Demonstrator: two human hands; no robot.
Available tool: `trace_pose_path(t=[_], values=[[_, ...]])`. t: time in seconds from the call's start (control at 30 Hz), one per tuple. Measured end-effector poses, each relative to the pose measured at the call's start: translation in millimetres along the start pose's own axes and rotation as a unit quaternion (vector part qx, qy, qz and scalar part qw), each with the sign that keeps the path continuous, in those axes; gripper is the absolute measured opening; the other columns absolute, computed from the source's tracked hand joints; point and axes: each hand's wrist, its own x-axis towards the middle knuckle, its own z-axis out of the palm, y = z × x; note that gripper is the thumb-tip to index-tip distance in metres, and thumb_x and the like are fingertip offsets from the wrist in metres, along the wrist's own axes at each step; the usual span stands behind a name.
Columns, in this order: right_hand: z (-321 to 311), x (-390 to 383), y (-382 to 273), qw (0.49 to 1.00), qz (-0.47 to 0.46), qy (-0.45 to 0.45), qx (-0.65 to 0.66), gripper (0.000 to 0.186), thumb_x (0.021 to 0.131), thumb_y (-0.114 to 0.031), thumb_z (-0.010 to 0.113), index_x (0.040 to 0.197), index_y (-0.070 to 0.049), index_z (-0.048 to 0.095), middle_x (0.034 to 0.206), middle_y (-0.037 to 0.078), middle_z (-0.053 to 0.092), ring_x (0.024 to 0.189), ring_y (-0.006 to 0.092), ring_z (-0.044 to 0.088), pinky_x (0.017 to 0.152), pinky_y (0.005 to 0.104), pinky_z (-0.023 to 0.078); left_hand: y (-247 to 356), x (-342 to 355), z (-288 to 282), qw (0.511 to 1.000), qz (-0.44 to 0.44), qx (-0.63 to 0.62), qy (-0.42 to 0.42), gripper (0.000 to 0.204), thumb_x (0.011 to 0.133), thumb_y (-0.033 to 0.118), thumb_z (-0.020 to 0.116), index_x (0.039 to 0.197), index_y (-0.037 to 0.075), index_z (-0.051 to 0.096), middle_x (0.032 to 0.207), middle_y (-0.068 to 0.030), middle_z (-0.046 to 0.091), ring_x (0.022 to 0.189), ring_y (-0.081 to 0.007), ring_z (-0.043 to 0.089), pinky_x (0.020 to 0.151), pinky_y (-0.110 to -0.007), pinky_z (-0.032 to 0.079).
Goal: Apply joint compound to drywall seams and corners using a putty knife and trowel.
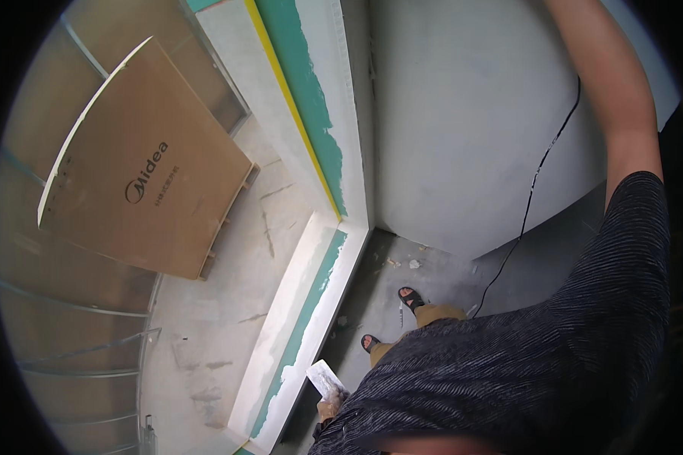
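Low in the view, my left hand (328, 403) grips a pale rectangular trowel (322, 374) with whitish smears on it, beside a white ledge (281, 318) that has a patchy green strip along it. My right arm is raised along the right side and runs out at the top edge, so that hand is hidden. Near that arm is a pale grey wall (470, 114), with a black cord (541, 165) hanging down across it. An upright white panel (349, 114) with green and yellow strips rises above the ledge.
A large cardboard box (106, 174) on a wooden pallet (247, 182) stands beyond the ledge, by a metal-framed partition (83, 341). My sandalled feet (410, 297) are on a dark floor (391, 246) with pale scraps, close to the ledge.
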Motion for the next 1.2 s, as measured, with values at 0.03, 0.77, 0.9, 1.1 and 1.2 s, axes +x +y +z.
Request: trace_pose_path(t=[0.03,0.77,0.9,1.1,1.2], values=[[-12,-13,-3,0.999,-0.038,0.026,-0.017,0.020,0.098,-0.032,0.062,0.093,-0.013,0.064,0.072,-0.002,0.066,0.063,0.0088,0.060,0.070,0.0323,0.056,28,-35,5,0.996,0.035,0.076,0.034,0.038,0.091,0.034,0.072,0.106,0.000,0.078,0.098,-0.0092,0.077,0.090,-0.0199,0.072,0.076,-0.035,0.055],[27,-387,280,0.854,0.234,-0.200,0.419,0.038,0.099,-0.017,0.063,0.133,0.001,0.061,0.108,0.007,0.071,0.091,0.0134,0.069,0.087,0.0307,0.058,291,-149,125,0.848,0.226,-0.349,-0.329,0.033,0.103,0.031,0.059,0.117,0.002,0.063,0.097,-0.0069,0.071,0.073,-0.0175,0.068,0.065,-0.031,0.060],[44,-412,271,0.914,0.122,-0.235,0.307,0.043,0.096,-0.005,0.065,0.138,0.000,0.061,0.118,0.009,0.071,0.106,0.0167,0.068,0.099,0.0344,0.054,285,-164,148,0.674,0.162,-0.436,-0.574,0.049,0.106,0.032,0.055,0.138,-0.005,0.052,0.100,-0.0065,0.067,0.079,-0.0170,0.066,0.068,-0.031,0.058],[82,-425,274,0.948,-0.065,-0.288,0.115,0.041,0.092,0.000,0.067,0.133,-0.002,0.065,0.127,0.011,0.071,0.114,0.0240,0.069,0.101,0.0348,0.053,277,-179,152,0.614,0.155,-0.337,-0.697,0.039,0.107,0.030,0.052,0.135,0.002,0.054,0.088,-0.0018,0.057,0.069,-0.0119,0.057,0.058,-0.025,0.048],[85,-410,290,0.935,-0.168,-0.311,-0.002,0.035,0.092,-0.003,0.069,0.126,-0.004,0.069,0.121,0.013,0.072,0.108,0.0288,0.071,0.096,0.0353,0.055,270,-172,152,0.709,0.283,-0.333,-0.553,0.030,0.106,0.029,0.054,0.124,0.005,0.056,0.089,-0.0038,0.060,0.074,-0.0142,0.061,0.059,-0.027,0.049]])
